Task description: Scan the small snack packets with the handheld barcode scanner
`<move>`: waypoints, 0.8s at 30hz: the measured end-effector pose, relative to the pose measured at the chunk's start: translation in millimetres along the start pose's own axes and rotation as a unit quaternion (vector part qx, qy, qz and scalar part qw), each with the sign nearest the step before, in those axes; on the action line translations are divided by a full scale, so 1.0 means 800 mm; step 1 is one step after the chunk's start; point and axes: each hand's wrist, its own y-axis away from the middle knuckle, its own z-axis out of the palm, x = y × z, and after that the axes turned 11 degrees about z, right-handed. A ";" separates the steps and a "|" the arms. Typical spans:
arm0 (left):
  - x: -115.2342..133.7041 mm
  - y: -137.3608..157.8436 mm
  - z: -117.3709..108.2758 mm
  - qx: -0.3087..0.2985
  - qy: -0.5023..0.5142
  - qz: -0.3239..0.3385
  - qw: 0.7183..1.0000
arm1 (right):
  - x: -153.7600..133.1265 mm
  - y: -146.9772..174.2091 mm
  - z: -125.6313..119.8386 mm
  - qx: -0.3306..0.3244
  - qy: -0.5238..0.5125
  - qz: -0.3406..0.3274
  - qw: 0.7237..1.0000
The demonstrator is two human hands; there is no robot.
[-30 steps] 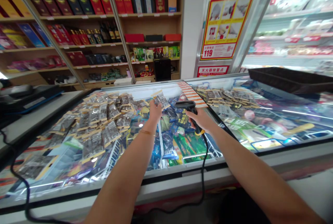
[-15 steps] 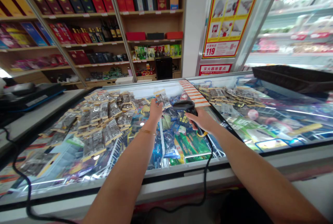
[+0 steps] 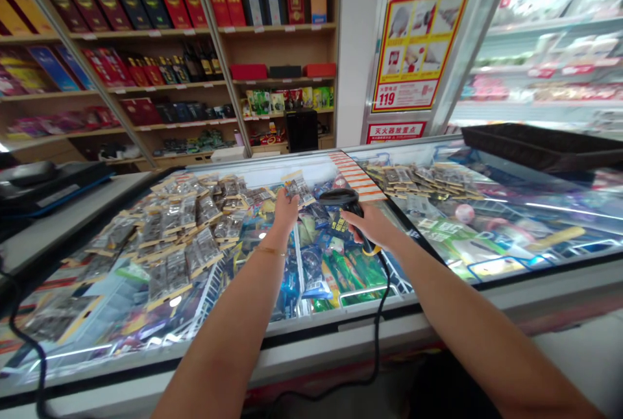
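My left hand (image 3: 286, 208) is closed on the edge of a small clear packet (image 3: 299, 188) with dark contents and a tan border, held above the freezer's glass top. Just to the right, my right hand (image 3: 367, 223) wraps round the handle of a black barcode scanner (image 3: 341, 197), whose head points left toward the packet. A black cable (image 3: 377, 328) hangs from the scanner's handle over the freezer's front edge. Many similar packets (image 3: 175, 218) lie in a loose pile on the glass to the left, and a smaller pile (image 3: 423, 179) lies to the right.
Under the glass of the chest freezer (image 3: 350, 335) are colourful bagged goods. A dark tray (image 3: 540, 146) rests at the right, and black equipment (image 3: 48, 189) stands on the left counter. Shelves (image 3: 277, 28) of boxes and bottles line the back, beside a red and yellow poster (image 3: 413, 36).
The whole view has shifted slightly, so things appear a little further left. Both hands keep their holds on the packet and the scanner, with little change between them.
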 end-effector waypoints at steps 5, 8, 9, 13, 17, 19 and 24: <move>0.001 0.001 0.012 0.002 -0.005 -0.014 1.000 | -0.007 -0.005 -0.020 0.029 -0.064 0.024 0.997; 0.019 0.004 0.034 0.003 -0.012 -0.037 0.999 | -0.010 0.000 -0.058 0.065 -0.081 0.024 0.994; 0.028 0.004 0.045 -0.001 -0.008 -0.051 0.999 | -0.009 0.004 -0.076 0.078 -0.080 0.022 0.993; 0.071 0.006 0.111 -0.043 0.031 -0.081 0.995 | 0.008 0.024 -0.156 0.151 -0.086 0.046 0.984; 0.111 0.005 0.203 -0.131 0.088 -0.070 0.985 | 0.035 0.043 -0.233 0.235 -0.092 0.080 0.964; 0.128 0.005 0.252 -0.158 0.090 -0.058 0.982 | 0.046 0.054 -0.263 0.264 -0.094 0.087 0.956; 0.158 0.007 0.353 -0.206 0.059 -0.016 0.977 | 0.058 0.076 -0.307 0.277 -0.124 0.087 0.949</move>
